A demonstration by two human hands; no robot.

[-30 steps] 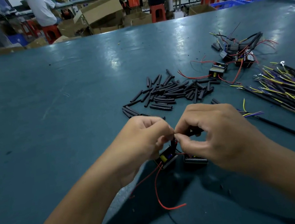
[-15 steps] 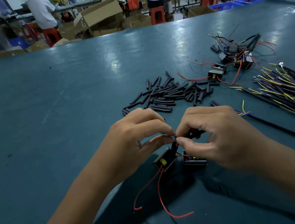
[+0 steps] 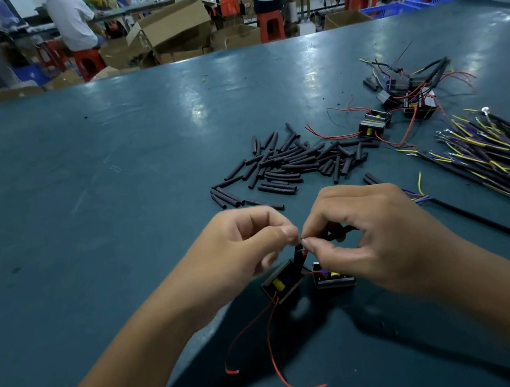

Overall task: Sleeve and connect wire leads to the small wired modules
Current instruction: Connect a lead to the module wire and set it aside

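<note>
Above two modules (image 3: 282,283) | left hand (image 3: 239,251), right hand (image 3: 374,235) pinch lead ends (seemingly touching)

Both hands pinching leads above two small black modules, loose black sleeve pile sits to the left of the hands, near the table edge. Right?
Not quite. In the head view the pile of short black sleeve tubes lies beyond the hands, farther up the teal table. The rest holds: left hand and right hand pinch leads above the two small black modules.
</note>
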